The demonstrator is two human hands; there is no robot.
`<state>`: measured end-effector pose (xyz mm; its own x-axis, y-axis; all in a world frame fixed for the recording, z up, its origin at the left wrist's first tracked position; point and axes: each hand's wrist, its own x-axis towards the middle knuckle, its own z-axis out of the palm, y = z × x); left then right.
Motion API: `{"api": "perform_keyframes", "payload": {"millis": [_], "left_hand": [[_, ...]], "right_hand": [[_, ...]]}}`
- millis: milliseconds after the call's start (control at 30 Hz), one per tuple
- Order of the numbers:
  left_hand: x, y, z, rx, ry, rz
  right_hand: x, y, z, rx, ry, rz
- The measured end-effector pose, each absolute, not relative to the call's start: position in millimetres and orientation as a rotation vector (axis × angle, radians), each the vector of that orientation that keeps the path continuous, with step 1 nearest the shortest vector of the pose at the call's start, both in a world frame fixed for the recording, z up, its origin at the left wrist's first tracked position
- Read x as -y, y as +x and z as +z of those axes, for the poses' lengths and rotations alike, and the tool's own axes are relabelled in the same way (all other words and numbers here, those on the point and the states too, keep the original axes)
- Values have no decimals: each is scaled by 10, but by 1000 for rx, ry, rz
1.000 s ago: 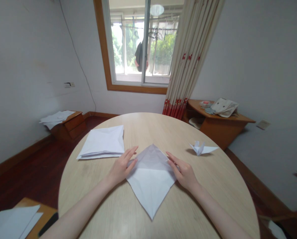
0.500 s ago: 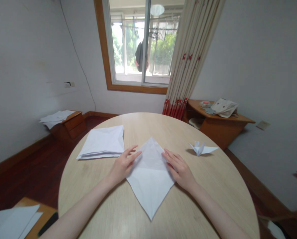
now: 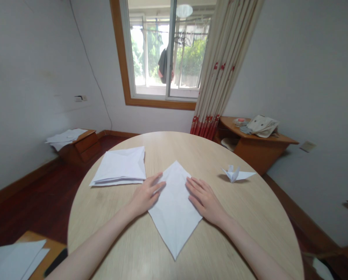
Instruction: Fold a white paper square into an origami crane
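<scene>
A white sheet of paper (image 3: 175,214), folded into a diamond, lies flat on the round table with one point toward me. My left hand (image 3: 149,192) rests on its left edge, fingers apart and stretched forward. On the right edge lies my right hand (image 3: 201,198), palm down with its fingers extended over the paper. To the left is a stack of white paper (image 3: 121,165), close to my left fingers. A folded paper crane (image 3: 234,174) stands on the table to the right, apart from my right hand.
The round wooden table (image 3: 174,142) has a curved edge. Sheets of paper (image 3: 13,256) lie on a stool at lower left. A small cabinet (image 3: 86,146) with papers stands at far left, and a wooden desk (image 3: 255,151) with a cloth bag (image 3: 264,126) at right.
The paper's upper part now lies flat and looks even, where a shaded, raised layer showed before. My right hand has shifted slightly left, farther onto the paper.
</scene>
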<state>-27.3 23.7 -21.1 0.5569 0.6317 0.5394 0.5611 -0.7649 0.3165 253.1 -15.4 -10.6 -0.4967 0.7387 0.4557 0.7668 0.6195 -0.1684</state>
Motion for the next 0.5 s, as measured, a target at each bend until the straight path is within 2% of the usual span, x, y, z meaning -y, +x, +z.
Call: {"api": "perform_keyframes", "payload": {"millis": [500], "left_hand": [[-214, -252, -202, -1054, 2745, 731]], "right_hand": [[303, 2436, 71, 2533, -1057, 212]]}}
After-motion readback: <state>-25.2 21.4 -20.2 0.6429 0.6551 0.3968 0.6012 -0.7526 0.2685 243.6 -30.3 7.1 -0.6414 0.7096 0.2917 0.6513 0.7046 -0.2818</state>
